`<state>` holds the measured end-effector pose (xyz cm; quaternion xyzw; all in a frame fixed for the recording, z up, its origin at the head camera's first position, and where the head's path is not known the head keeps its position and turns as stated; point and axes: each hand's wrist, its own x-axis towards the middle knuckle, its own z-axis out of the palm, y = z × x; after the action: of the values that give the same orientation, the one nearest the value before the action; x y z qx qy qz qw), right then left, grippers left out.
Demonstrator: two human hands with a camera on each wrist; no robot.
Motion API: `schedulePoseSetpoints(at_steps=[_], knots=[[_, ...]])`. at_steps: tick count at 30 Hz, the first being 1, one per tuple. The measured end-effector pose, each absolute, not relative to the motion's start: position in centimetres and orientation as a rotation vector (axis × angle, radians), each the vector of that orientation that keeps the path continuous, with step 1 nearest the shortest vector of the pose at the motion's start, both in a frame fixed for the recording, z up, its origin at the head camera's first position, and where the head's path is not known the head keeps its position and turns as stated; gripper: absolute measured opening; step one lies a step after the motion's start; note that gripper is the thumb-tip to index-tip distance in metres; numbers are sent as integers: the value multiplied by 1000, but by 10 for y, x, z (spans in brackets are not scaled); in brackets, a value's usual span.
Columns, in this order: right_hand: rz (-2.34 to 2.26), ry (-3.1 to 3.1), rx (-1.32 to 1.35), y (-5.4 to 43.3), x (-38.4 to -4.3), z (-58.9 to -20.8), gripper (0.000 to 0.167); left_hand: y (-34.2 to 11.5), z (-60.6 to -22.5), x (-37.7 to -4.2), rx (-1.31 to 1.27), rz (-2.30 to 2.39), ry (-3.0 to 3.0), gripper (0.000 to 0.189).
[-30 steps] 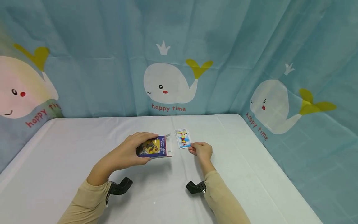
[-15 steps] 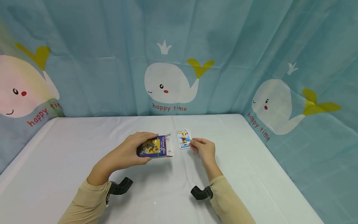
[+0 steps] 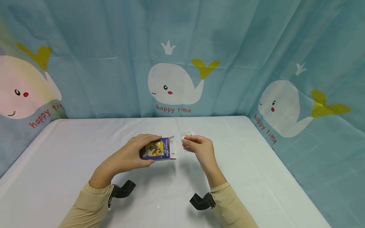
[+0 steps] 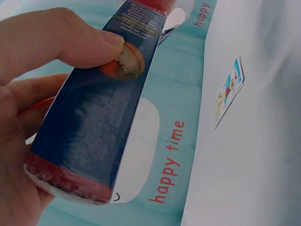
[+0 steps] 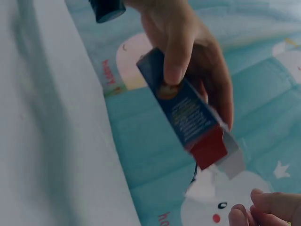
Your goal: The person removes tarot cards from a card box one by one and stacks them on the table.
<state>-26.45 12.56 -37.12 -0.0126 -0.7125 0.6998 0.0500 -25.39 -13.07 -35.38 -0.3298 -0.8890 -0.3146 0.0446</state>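
My left hand [image 3: 132,150] grips a blue tarot card box [image 3: 156,150] above the table, thumb on one narrow side and fingers on the other. The box's open end faces right, and its red-lined flaps [image 5: 211,149] stick out. On the white cloth to the right lies a small stack of tarot cards [image 3: 186,134], partly covered from the head view by my right hand [image 3: 201,147]. That hand hovers above the stack, thumb and fingertips bent close together, with nothing visible between them. In the left wrist view the cards [image 4: 229,92] lie flat, untouched.
A white cloth [image 3: 248,177] covers the table. Behind and along the right side hangs a blue curtain [image 3: 233,38] printed with whales. Black wrist cameras [image 3: 203,201] sit on both forearms.
My right hand touched the cards' right edge, then let go, rose and moved left over them. The stack was nudged slightly. My left hand and the box stay still.
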Motion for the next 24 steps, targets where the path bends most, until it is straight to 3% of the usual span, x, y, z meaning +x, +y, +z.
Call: schedulePoseSetpoints(at_steps=[24], knots=[[2106, -2349, 77, 103, -261, -367, 23, -128, -353, -252, -1025, -973, -2708, 72]])
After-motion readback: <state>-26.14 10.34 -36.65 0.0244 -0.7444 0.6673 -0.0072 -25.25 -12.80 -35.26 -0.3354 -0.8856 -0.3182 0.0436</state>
